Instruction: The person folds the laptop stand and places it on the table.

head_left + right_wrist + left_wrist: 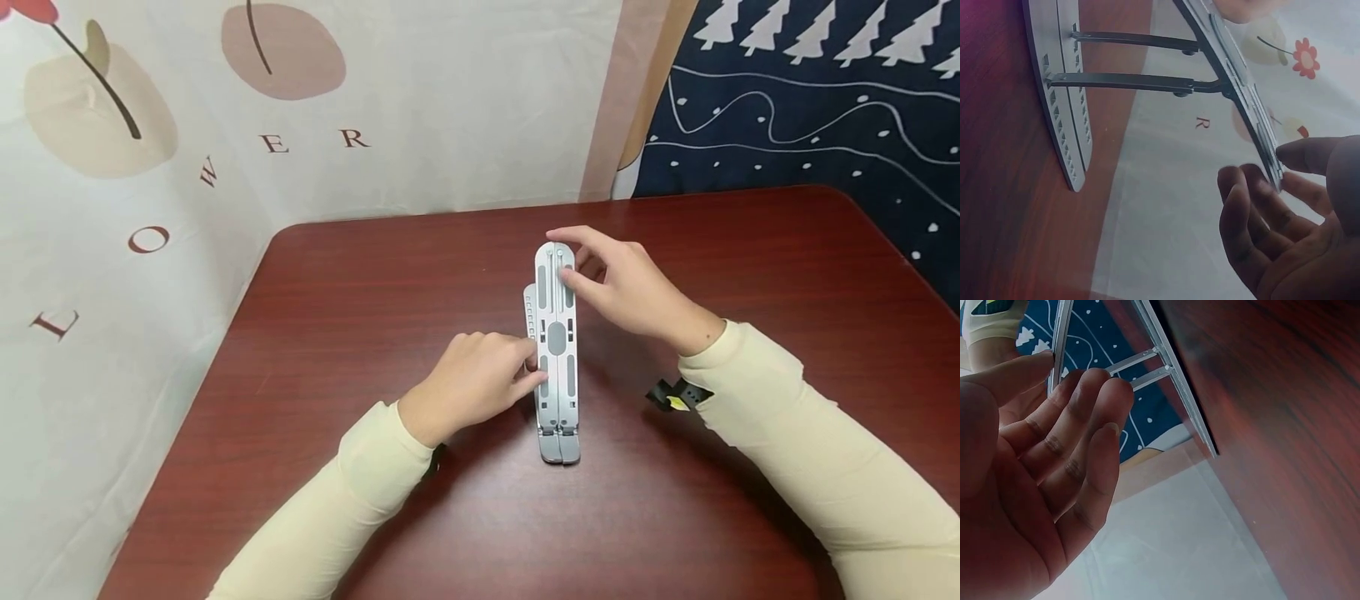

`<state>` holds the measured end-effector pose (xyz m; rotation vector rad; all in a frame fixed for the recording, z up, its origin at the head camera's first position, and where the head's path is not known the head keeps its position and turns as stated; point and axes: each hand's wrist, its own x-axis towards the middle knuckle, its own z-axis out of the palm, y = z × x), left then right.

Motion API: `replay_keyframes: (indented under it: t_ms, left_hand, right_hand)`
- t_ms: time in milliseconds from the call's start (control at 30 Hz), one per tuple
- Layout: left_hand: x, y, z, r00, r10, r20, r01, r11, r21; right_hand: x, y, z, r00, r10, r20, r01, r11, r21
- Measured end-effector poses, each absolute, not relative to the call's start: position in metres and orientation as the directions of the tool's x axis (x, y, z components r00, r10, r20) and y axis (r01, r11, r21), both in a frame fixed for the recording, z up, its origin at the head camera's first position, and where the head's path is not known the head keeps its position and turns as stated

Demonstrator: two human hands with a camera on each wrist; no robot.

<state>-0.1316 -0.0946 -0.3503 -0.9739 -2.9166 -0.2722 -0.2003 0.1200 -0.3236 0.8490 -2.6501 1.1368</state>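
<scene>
Metal stand (557, 337) between your left hand (476, 377), pinching one side, and right hand (626, 283), pinching its end; uneven pressure might collapse struts (1125, 82).

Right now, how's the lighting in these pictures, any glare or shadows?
Head view: bright, with sheen on the table and shadow below the right sleeve; left wrist view: dim, left hand darkly shaded; right wrist view: dim, right hand dark, purplish tint at upper left.
</scene>
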Motion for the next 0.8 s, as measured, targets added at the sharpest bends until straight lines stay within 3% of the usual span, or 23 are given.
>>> replay_keyframes:
  t_ms: [267, 533, 800]
  left_hand:
    - [-0.1339, -0.0948, -0.3500, -0.816, 0.574, 0.059, 0.572, 0.792, 0.213]
    - [-0.1348, -0.0942, -0.3515, -0.832, 0.555, -0.020, 0.532, 0.805, 0.262]
    - [-0.1354, -0.0933, -0.3520, -0.850, 0.522, -0.065, 0.472, 0.811, 0.345]
  right_hand:
    - [-0.2053, 0.1212, -0.3290, -0.816, -0.476, 0.328, -0.556, 0.490, -0.671]
    - [-0.2032, 0.1184, -0.3303, -0.844, -0.456, 0.284, -0.482, 0.410, -0.775]
    - [-0.2018, 0.1156, -0.3291, -0.859, -0.436, 0.266, -0.456, 0.419, -0.785]
